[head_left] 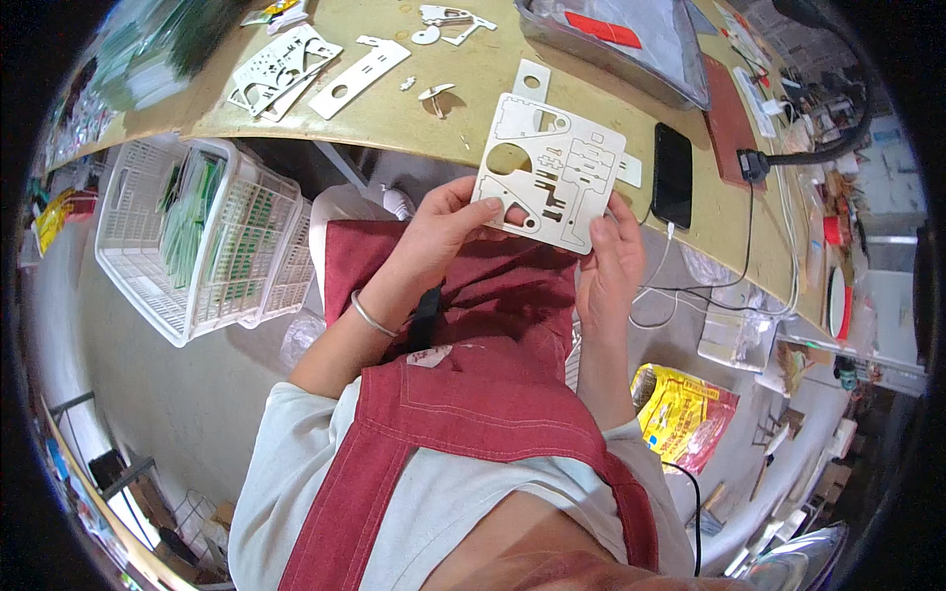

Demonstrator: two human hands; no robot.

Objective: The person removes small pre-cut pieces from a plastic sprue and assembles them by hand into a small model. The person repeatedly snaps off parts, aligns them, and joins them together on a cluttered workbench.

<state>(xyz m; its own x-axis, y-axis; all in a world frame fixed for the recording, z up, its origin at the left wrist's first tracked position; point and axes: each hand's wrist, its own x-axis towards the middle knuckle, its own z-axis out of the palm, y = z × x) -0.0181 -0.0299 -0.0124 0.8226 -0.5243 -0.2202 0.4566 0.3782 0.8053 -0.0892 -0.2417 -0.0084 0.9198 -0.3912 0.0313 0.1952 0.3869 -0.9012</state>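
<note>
Between my two hands is a pale, flat die-cut sheet [576,187] with round holes, slots and outlined parts, held up over the table's near edge. My left hand [451,217] pinches its lower left corner, thumb on top. At its lower right edge, my right hand [613,248] grips it with fingers closed. Behind it on the table lies a pale strip with a round hole [532,81], partly hidden by the sheet. Farther left lie another cut sheet [286,71], a long pale piece [361,79] and a loose assembled-looking piece [453,24].
A black phone [672,175] with a white cable lies right of the sheet. A grey metal tray [631,59] with a red piece stands behind. White plastic baskets [212,246] with green packets stand on the floor at left; a yellow bag [685,414] lies at right.
</note>
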